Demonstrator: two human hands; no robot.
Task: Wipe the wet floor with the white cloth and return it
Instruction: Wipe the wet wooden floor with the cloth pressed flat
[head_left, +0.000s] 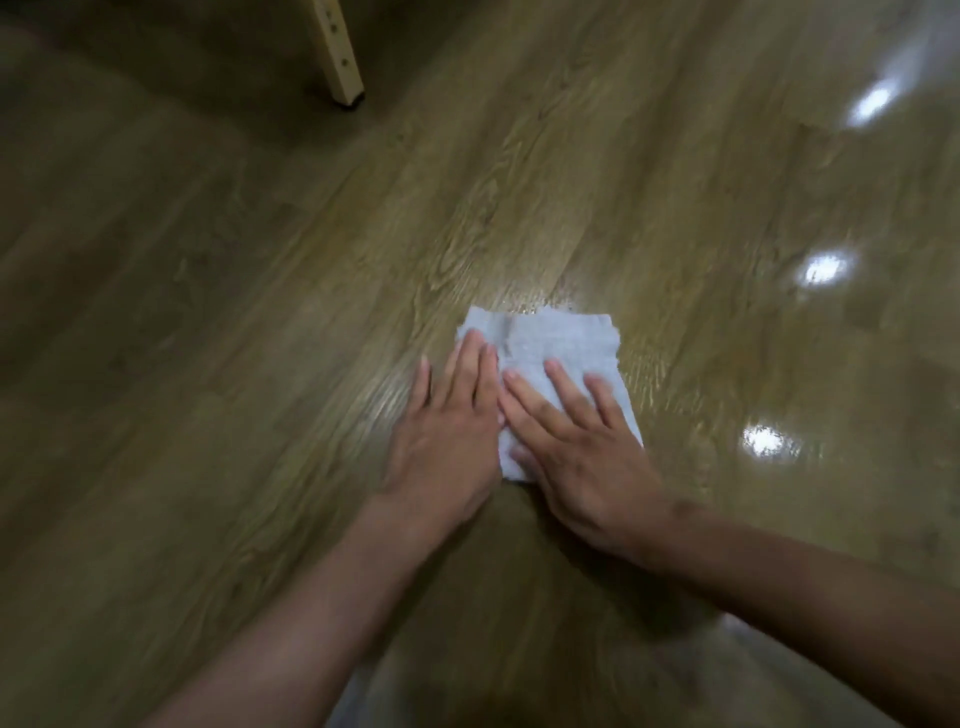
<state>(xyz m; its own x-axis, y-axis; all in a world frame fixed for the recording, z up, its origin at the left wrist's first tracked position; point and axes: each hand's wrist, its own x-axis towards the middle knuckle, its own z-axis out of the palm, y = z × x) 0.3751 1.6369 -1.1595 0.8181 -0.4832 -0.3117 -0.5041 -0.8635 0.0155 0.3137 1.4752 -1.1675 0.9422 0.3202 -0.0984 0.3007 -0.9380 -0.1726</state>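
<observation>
I count: 1 white rectangular woven cloth (550, 343) | 2 bare hands, namely left hand (447, 441) and right hand (576, 452) | 1 cream-coloured square furniture leg with drilled holes (337, 52) | 3 bright white light reflections: far reflection (875, 104), middle reflection (823, 269), near reflection (763, 440) | 1 brown wood-grain plank floor (208, 312)

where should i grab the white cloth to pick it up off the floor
Probably the far right corner of the white cloth, pinched from above. It lies flat on the floor, and the left hand and right hand lie flat over its left side and near half, leaving that corner bare.
</observation>
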